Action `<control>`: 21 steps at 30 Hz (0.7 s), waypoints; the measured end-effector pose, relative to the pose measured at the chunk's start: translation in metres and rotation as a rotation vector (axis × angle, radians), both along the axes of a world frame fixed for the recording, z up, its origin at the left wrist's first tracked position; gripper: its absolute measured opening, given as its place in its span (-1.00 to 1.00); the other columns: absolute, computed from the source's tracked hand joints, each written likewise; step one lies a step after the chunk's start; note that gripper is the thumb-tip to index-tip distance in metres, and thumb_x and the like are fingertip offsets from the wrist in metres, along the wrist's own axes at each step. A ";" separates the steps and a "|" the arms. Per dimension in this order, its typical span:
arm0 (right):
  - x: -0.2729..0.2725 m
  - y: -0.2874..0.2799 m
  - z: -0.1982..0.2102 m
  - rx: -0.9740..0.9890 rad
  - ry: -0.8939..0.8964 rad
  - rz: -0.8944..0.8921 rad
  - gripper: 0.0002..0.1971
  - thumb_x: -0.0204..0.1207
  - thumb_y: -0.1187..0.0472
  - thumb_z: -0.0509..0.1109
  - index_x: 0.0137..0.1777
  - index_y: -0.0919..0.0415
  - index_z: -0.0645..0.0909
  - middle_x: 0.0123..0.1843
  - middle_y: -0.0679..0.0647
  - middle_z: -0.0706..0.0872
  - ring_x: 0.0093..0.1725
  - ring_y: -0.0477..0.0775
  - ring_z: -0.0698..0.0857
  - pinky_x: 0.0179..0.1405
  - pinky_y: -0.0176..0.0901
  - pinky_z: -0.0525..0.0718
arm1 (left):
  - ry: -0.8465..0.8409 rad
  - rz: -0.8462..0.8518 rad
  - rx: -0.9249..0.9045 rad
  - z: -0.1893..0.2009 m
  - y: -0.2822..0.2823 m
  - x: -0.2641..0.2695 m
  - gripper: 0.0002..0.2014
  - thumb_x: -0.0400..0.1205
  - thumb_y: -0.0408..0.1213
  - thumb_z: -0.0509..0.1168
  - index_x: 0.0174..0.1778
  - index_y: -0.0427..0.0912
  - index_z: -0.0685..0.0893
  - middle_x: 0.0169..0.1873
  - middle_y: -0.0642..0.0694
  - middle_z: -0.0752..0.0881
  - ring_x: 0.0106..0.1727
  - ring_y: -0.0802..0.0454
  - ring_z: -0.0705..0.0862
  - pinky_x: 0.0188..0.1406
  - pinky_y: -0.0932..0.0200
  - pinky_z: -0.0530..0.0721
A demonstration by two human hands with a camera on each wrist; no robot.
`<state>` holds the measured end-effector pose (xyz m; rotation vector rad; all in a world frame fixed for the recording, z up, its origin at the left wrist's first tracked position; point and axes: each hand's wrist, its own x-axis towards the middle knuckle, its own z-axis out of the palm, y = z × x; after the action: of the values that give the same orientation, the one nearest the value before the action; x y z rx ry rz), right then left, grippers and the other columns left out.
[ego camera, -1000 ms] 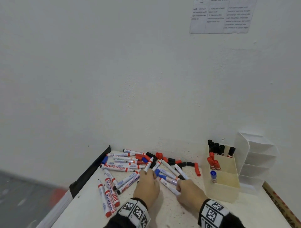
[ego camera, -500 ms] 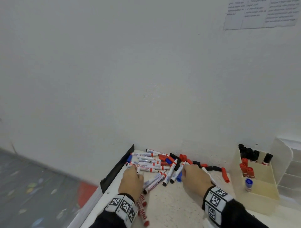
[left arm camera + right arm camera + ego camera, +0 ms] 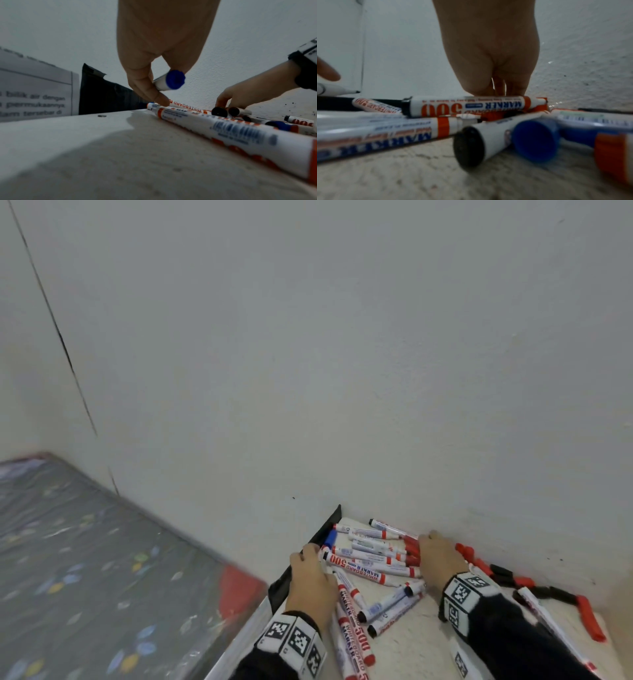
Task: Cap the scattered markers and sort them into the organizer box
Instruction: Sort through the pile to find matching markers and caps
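Several white whiteboard markers [image 3: 373, 563] lie piled in the table's back left corner, some with bare tips. My left hand [image 3: 308, 573] is at the pile's left edge. In the left wrist view it [image 3: 161, 86] pinches a blue-ended marker [image 3: 174, 80] lifted off the table; that marker's uncapped tip [image 3: 342, 91] shows in the right wrist view. My right hand [image 3: 436, 559] reaches down with curled fingers [image 3: 498, 88] behind a "500" marker [image 3: 471, 106], among red caps; whatever it holds is hidden. The organizer box is out of view.
Loose red and black caps [image 3: 500, 571] lie along the wall to the right, with a long red cap [image 3: 591, 621] further right. A blue cap [image 3: 330, 537] sits by the black edge strip [image 3: 318, 542]. A patterned mattress [image 3: 85, 559] lies below the table's left side.
The head view has swung left and the organizer box has left the picture. Both hands have moved back and left across the pile, toward the wall corner.
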<state>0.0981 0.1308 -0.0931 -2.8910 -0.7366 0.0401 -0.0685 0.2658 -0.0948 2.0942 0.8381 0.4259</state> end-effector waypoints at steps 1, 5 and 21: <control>0.004 -0.003 -0.001 0.006 -0.004 0.001 -0.73 0.61 0.34 0.15 0.28 0.20 0.46 0.28 0.11 0.51 0.25 0.07 0.57 0.29 -0.17 0.53 | -0.007 0.005 -0.005 0.000 0.000 0.001 -0.62 0.63 -0.45 0.19 0.34 -0.10 0.33 0.15 -0.04 0.38 -0.03 0.11 0.63 -0.02 0.18 0.74; 0.010 -0.009 0.002 -0.034 -0.005 0.029 -0.81 0.60 0.27 0.22 0.17 0.12 0.52 0.20 0.07 0.57 0.17 0.02 0.59 0.23 -0.20 0.56 | -0.017 0.023 -0.020 -0.002 0.000 0.004 -0.62 0.62 -0.45 0.21 0.32 -0.10 0.34 0.17 -0.05 0.38 0.03 0.08 0.63 0.06 0.15 0.73; 0.019 -0.042 0.002 0.012 0.081 0.010 -0.71 0.62 0.12 0.21 0.32 0.00 0.49 0.26 0.02 0.57 0.16 -0.04 0.57 0.25 -0.20 0.55 | -0.058 -0.058 0.003 -0.004 -0.008 0.010 -0.68 0.63 -0.42 0.20 0.27 -0.09 0.41 0.22 -0.05 0.42 -0.02 0.21 0.51 -0.32 0.50 0.49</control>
<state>0.1174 0.0892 -0.0915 -2.8556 -0.7344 0.1522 -0.0587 0.2574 -0.0987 2.0931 0.7418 0.4551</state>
